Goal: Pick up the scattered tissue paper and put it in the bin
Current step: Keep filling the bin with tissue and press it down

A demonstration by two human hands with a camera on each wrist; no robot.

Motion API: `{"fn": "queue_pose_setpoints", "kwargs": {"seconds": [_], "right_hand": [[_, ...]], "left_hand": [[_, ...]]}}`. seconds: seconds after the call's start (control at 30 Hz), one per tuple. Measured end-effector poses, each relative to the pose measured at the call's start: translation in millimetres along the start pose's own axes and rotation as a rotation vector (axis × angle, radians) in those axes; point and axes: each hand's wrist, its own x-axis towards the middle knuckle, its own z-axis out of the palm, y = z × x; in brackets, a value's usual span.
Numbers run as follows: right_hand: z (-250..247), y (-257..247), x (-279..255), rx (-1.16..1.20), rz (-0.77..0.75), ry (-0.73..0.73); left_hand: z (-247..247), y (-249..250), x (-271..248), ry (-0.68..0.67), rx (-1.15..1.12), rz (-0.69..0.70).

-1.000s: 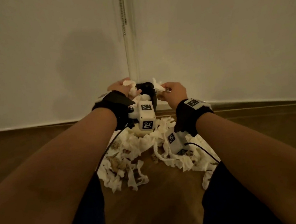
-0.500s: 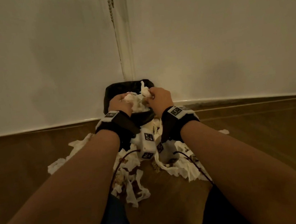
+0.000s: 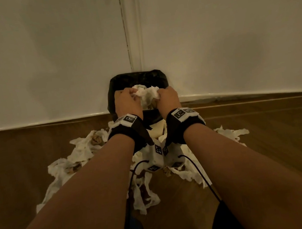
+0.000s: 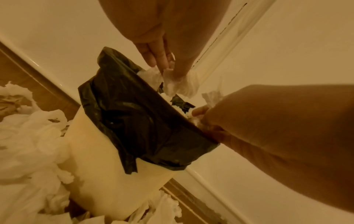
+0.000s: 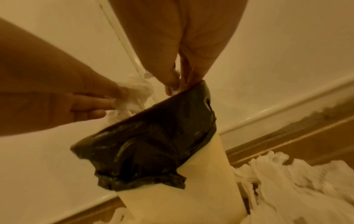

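Both hands, left hand (image 3: 125,103) and right hand (image 3: 168,99), have fingers bunched around one tissue wad (image 3: 146,95) right over the bin (image 3: 137,77) rim.

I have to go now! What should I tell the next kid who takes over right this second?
Left hand: grips one side of the tissue wad.
Right hand: grips the other side of it.
The wad is over the open mouth of the bin, which is lined with a black bag and stands in the corner.
Done: this bunch is lifted to the bin, not let go yet.
Left: drop it in, then gather the scattered tissue on the floor on both sides of the bin.
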Motion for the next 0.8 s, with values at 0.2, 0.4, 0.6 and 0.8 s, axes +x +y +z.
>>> {"fn": "queue_pose_setpoints", "kwargs": {"seconds": [0.2,0.4,0.6,0.8], "right_hand": [[20.6,-14.1,-4.7,-0.096,-0.101,-0.156],[18.0,-21.1,-2.8,-0.315,-0.086,-0.328],[-4.5,-21.7,-13.9,-0.282,-0.087,-0.174],[-31.1,-24.6,-42.1,-0.228,-0.176,0.037]], "left_hand": [[19.3,-13.1,-3.1,-0.348,0.456,0.062],[10.1,-17.1,-2.2,-0.469,0.621,0.079],[-24.6,-2.8,-9.1,-0.361,0.591,0.127],[-70.9,4.1,-14.8,-0.301,0.669,0.177]]}}
